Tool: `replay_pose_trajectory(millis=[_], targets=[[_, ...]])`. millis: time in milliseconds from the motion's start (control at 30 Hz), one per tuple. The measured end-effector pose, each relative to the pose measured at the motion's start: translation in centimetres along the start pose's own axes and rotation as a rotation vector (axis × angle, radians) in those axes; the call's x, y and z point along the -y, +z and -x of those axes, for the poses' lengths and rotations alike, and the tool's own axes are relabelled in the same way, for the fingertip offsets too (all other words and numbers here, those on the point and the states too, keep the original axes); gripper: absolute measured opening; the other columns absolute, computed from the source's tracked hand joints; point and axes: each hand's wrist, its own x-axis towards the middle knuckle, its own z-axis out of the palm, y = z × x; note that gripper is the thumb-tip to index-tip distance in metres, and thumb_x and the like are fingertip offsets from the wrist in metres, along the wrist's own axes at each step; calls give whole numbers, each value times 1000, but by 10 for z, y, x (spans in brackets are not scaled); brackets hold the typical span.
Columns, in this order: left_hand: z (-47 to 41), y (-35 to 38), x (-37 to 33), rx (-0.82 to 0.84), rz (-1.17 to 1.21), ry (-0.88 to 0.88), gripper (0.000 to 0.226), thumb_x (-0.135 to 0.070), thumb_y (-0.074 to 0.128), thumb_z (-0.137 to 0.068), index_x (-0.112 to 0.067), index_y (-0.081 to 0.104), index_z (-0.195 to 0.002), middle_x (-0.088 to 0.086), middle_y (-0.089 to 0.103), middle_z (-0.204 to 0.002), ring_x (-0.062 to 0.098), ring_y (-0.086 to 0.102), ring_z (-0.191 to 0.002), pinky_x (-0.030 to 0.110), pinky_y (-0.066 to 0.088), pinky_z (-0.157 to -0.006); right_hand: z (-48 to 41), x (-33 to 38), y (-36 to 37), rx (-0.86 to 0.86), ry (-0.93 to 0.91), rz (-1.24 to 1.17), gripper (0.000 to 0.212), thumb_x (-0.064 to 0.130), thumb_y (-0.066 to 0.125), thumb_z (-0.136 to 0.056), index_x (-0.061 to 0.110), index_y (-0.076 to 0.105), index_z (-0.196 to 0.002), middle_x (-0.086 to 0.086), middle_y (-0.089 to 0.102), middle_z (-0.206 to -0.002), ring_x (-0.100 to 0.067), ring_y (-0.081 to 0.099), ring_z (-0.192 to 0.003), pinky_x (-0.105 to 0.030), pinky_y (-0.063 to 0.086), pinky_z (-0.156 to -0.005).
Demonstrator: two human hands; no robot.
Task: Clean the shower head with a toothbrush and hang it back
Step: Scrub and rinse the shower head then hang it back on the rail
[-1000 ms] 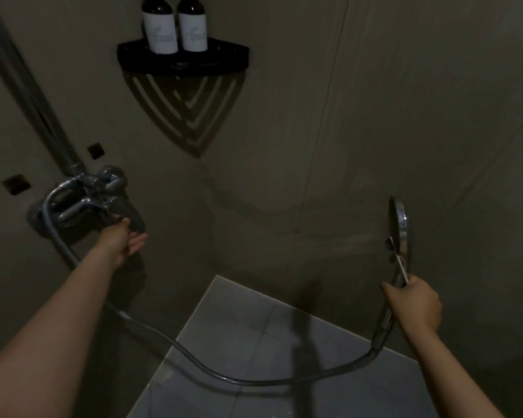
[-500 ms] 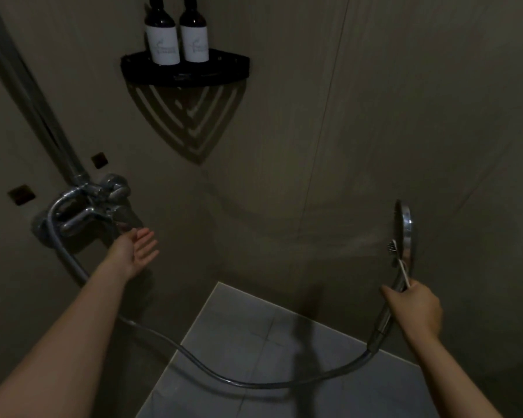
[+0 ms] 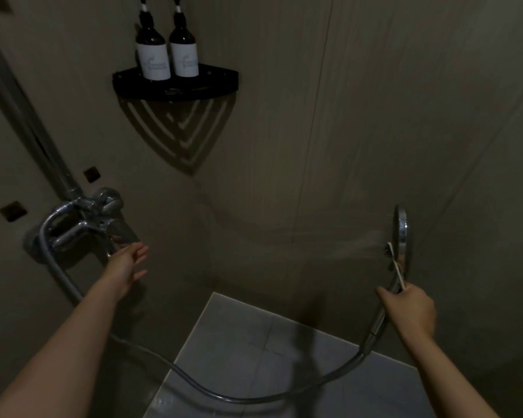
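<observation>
My right hand [image 3: 410, 309] grips the handle of the chrome shower head [image 3: 402, 233] at the right, together with a white toothbrush [image 3: 393, 262] whose bristles lie against the head's face. The head is upright, seen edge-on, and sprays water leftward toward the wall. My left hand [image 3: 127, 262] is open, palm up, fingers straight, just under the lever of the chrome mixer tap [image 3: 94, 220] on the left wall. A metal hose [image 3: 224, 395] runs from the tap across the floor to the handle.
A black corner shelf [image 3: 175, 84] carries two dark bottles [image 3: 166, 55] with white labels high in the corner. A chrome riser pipe [image 3: 21, 116] climbs from the tap. Grey floor tiles [image 3: 254, 342] lie below; beige walls close in on both sides.
My left hand let go of the tap lever and opened, dropping slightly below it. A water spray appeared at the shower head. My right hand stayed put.
</observation>
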Motion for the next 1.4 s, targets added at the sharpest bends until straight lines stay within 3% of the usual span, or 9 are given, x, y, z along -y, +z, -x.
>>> replay_pose_trajectory(millis=[200,367,633,1033,1100,1167,1233,1333,1400], targets=[[-5,-6,-1,11,-22,-9,46,-28,25,-102,-9,36,-142,7,40,-148,18,33,-139,41,28,-106,1,0,-1,-11,-5,-1,32,31,73,-77,0,68,-81,-28,68,-87,-45,64,-88,-40,49,-71],[-7,-6,-2,-6,-32,-21,43,-23,28,-101,-12,37,-141,4,41,-148,15,34,-138,36,28,-92,2,1,-3,-26,-22,-12,28,30,73,-77,7,58,-68,-28,68,-84,-44,64,-86,-37,46,-68],[-12,-8,-3,-54,4,-28,38,-19,34,-99,-15,43,-135,6,44,-146,14,42,-130,32,34,-85,4,1,-1,-8,-38,-4,25,30,72,-78,8,62,-72,-27,68,-86,-44,64,-87,-39,50,-72],[-16,-8,-4,-78,15,-50,38,-17,35,-98,-11,46,-133,7,46,-144,14,42,-132,34,33,-88,4,10,13,20,-29,-18,25,34,69,-78,10,62,-72,-25,68,-84,-42,65,-85,-39,51,-71],[-15,-7,-4,-73,31,-69,23,-18,36,-98,-18,57,-108,5,51,-138,10,46,-123,31,38,-79,4,11,14,27,-28,-14,27,35,69,-78,8,66,-77,-24,68,-84,-41,65,-84,-39,50,-70],[-14,-8,-5,-70,31,-78,18,-18,37,-98,-23,54,-95,-2,60,-115,11,46,-127,30,39,-75,4,11,14,37,-28,-21,27,35,69,-78,9,66,-77,-23,68,-84,-41,65,-84,-39,50,-69],[-16,-9,-5,-65,26,-73,18,-19,37,-98,-22,55,-101,-8,57,-95,12,44,-129,30,39,-78,4,13,16,39,-36,-26,24,34,69,-79,12,61,-71,-24,68,-84,-42,65,-84,-39,50,-69],[-14,-10,-4,-53,5,-41,27,-19,39,-97,-20,49,-122,-6,57,-96,9,45,-115,33,33,-89,5,16,18,35,-56,-23,26,33,70,-79,14,56,-68,-24,68,-84,-42,65,-84,-38,49,-68],[-13,-11,-4,-54,-7,-25,20,-17,41,-97,-21,52,-113,-2,56,-105,10,44,-109,33,32,-89,6,18,22,45,-70,-19,26,32,70,-79,14,56,-68,-24,68,-84,-42,65,-84,-37,47,-67]])
